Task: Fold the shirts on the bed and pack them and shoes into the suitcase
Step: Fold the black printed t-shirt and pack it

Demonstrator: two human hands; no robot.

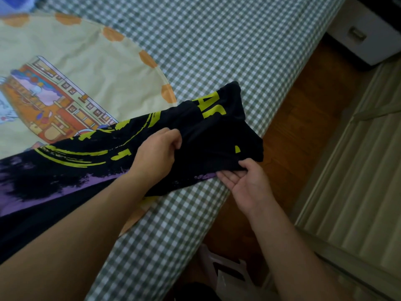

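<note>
Two hands on black shirt [206, 135] at near-right edge of checked bed [217, 40] — left hand [156, 151] pinching a fold, right hand [245, 183] gripping hem from beneath. Overlapping yellow shirt [76, 57] at left; white drawer unit [366, 38] far right.

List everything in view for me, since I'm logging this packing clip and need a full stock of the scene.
black shirt: one, black with yellow-green and purple print, on the bed's near edge, its end lifted by both hands
yellow shirt: one, pale yellow with orange patches and a colourful print, spread flat on the bed, partly under the black shirt
bed: one, green and white check cover
floor: brown wood, right of the bed
drawer unit: one, white, upper right
slipper: one, pale with a black patch, on the floor at the bottom
left hand: grips the black shirt from above
right hand: palm up, holds the shirt's edge
</note>
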